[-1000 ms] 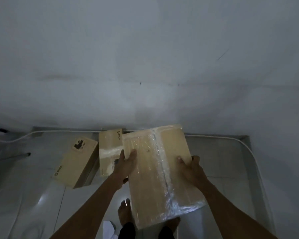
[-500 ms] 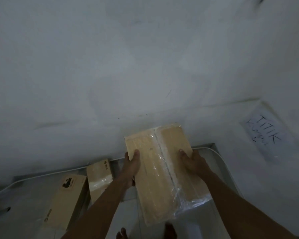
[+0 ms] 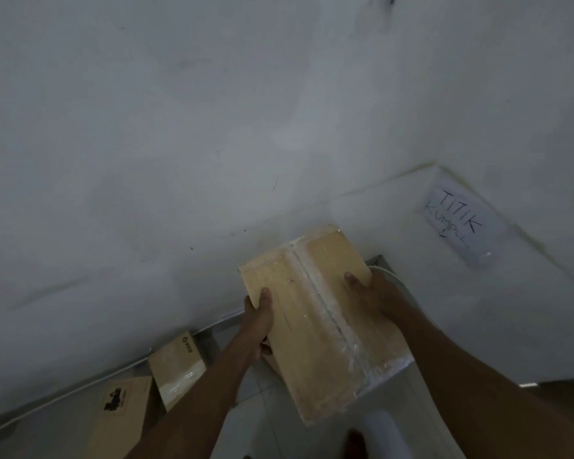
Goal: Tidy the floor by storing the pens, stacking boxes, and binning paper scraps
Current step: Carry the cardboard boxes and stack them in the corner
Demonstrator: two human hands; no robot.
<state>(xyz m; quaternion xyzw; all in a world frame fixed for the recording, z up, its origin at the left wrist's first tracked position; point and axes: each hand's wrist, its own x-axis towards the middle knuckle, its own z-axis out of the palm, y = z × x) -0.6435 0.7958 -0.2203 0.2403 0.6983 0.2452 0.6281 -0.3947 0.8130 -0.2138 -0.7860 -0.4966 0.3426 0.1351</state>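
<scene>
I hold a flat tan cardboard box (image 3: 315, 323) with a strip of clear tape down its middle, raised above the floor near the room's corner. My left hand (image 3: 257, 321) grips its left edge, thumb on top. My right hand (image 3: 373, 293) grips its right edge the same way. Two more tan boxes lie on the floor by the wall at lower left: a small one with a round logo (image 3: 176, 367) and a larger one with a black print (image 3: 120, 420). No pens or paper scraps are in view.
White walls meet in a corner at right, where a taped paper sign (image 3: 461, 226) with handwriting hangs. A white cable (image 3: 80, 385) runs along the wall's base. My bare foot (image 3: 357, 443) stands on the pale tiled floor (image 3: 262, 425).
My view has swung right and up toward the corner; the sign came into sight and the two floor boxes slid to the lower left. Both hands keep holding the box.
</scene>
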